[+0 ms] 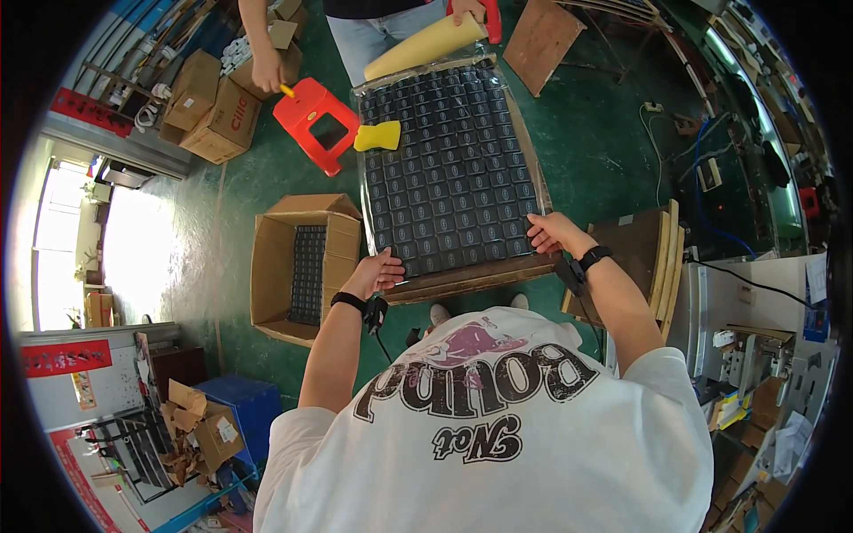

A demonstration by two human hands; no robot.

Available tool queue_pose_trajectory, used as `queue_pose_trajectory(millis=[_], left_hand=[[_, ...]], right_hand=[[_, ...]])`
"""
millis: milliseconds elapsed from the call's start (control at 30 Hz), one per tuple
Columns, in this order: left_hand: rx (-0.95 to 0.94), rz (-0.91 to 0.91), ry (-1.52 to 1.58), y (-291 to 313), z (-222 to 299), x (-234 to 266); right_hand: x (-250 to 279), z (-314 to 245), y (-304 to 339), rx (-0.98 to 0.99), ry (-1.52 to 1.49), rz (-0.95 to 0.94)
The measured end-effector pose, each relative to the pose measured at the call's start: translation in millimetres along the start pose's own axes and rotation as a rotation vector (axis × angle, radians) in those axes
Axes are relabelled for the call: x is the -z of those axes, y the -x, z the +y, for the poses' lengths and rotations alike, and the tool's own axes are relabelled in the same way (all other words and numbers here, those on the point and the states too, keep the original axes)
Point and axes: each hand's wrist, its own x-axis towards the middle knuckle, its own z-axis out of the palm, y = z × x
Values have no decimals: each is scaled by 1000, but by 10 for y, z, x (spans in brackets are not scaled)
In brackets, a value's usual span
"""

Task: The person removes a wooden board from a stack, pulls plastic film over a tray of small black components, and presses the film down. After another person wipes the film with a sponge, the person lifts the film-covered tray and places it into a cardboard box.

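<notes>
A sheet of black square pieces (449, 178), set in rows under shiny clear film, lies on a brown board (480, 277) in front of me. At its near left corner my left hand (380, 272) is closed, fingers curled on the clear film's edge. My right hand (551, 233) pinches the film at the near right edge. A yellow sponge-like block (378, 136) rests on the sheet's left side. Across from me a person holds a pale yellow roll (426, 46) against the far edge; the person's other hand (267, 71) is by a red stool.
The red stool (313, 120) stands left of the board. Below it, an open cardboard box (267, 302) holds more black-squared sheets. Wooden boards (631, 258) are stacked at my right. A brown panel (542, 40) lies beyond, and cartons (218, 115) sit far left.
</notes>
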Motion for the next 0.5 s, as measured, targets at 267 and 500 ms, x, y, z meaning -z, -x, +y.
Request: queue_pose_trajectory(millis=[267, 500], left_hand=[[3, 10, 8, 15, 10, -12], [3, 11, 15, 18, 27, -18]], right_hand=[[-3, 0, 9, 5, -6, 1], [-5, -3, 3, 4, -8, 4]])
